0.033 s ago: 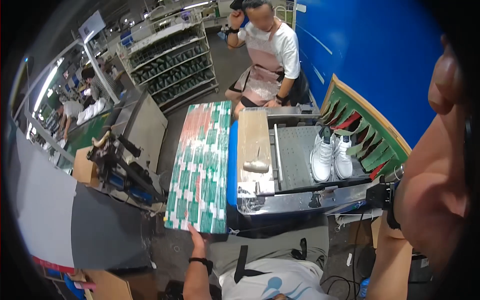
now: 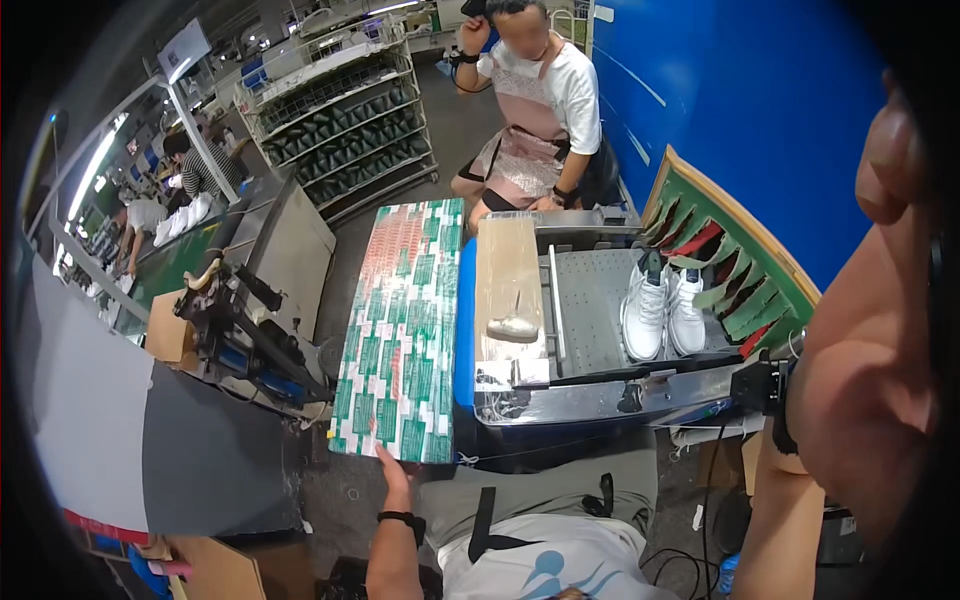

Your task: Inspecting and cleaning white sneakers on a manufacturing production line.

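Note:
My left hand (image 2: 396, 480) rests at the near edge of a long board (image 2: 400, 330) covered with a green, white and red pattern. Its visible fingers are stretched out along the edge; the others are hidden. My right hand (image 2: 868, 350) is raised very close at the right side, large in view, with a black band and device at the wrist; most of its fingers are out of sight. A hammer (image 2: 514, 328) lies on a tape-covered strip (image 2: 508, 262) beside the board. Two white sneakers (image 2: 662, 312) stand side by side on a perforated grey metal surface (image 2: 590, 285).
Behind the bench sits a person (image 2: 530, 130) in a pink apron, one hand raised to the head. A wood-framed panel with green and red flaps (image 2: 735, 270) leans right. A rack of dark shoe-shaped pieces (image 2: 345, 130) and a black machine (image 2: 245, 330) stand left.

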### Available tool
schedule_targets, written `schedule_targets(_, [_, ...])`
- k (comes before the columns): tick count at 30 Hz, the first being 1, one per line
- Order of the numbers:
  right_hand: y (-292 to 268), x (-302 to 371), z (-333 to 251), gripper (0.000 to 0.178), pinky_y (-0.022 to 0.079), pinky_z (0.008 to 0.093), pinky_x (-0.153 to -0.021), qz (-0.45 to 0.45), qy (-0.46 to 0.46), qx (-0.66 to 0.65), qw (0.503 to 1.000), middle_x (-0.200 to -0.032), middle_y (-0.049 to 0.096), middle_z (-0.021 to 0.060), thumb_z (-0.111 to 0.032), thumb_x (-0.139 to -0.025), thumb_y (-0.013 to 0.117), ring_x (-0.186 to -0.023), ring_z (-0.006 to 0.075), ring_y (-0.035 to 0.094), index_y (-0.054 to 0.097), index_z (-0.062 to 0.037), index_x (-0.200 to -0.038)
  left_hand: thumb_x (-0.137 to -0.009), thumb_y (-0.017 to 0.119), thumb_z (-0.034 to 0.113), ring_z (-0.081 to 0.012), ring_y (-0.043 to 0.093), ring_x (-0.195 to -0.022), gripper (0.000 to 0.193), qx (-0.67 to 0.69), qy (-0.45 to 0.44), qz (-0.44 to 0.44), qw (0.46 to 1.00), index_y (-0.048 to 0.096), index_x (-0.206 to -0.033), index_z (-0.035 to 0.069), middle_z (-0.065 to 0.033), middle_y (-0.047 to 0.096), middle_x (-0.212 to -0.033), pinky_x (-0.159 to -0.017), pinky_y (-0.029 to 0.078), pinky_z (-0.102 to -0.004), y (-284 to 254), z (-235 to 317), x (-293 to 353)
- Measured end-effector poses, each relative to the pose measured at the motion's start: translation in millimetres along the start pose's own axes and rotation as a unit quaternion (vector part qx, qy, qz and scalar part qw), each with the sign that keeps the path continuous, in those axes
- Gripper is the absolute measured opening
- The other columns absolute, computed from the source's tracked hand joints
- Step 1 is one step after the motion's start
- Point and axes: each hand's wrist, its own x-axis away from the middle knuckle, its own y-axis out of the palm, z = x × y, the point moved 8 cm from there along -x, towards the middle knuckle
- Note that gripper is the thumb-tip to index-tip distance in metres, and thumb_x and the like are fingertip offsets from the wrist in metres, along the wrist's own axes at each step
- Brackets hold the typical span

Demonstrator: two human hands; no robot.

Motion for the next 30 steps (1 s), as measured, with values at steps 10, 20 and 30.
schedule_targets(10, [-71.8, 24.4, -11.7, 0.092, 0.052, 0.0402, -0.086, 0.121, 0.003, 0.061, 0.991, -0.118, 0.070, 0.0159, -0.075, -0.090, 0.073, -0.098, 0.0256, 0.065, 0.067, 0.0096, -0.127, -0.110, 0.038, 0.082, -0.0298, 0.072, -0.118, 0.091, 0.043, 0.023, 0.052, 0.997, 0.043, -0.169, 0.014, -0.0106, 0.069, -0.146, -0.079, 0.065, -0.0554, 11.4, -27.0, 28.6])
schedule_targets(20, [-76.1, 20.6, -0.6, 0.089, 0.053, 0.0382, -0.085, -0.043, 0.071, 0.083, 0.993, -0.117, 0.070, 0.0154, -0.071, -0.090, 0.076, -0.096, 0.0251, 0.066, 0.067, 0.0098, -0.126, -0.106, 0.039, 0.087, -0.0372, 0.047, -0.154, 0.105, 0.053, -0.066, 0.118, 0.989, 0.036, -0.175, 0.009, -0.0129, 0.047, -0.173, -0.125, 0.042, -0.0525, 41.1, 43.9, 109.0])
schedule_targets(30, [13.4, 9.7, 90.3, 0.086, 0.054, 0.0362, -0.084, -0.143, 0.120, -0.153, 0.970, -0.116, 0.071, 0.0149, -0.068, -0.090, 0.079, -0.094, 0.0246, 0.068, 0.068, 0.0100, -0.124, -0.112, 0.035, 0.079, -0.0387, 0.052, -0.154, 0.092, 0.210, 0.059, -0.094, 0.971, 0.033, -0.176, 0.014, -0.0133, 0.046, -0.175, -0.124, 0.046, -0.0599, 66.2, 13.3, 16.4])
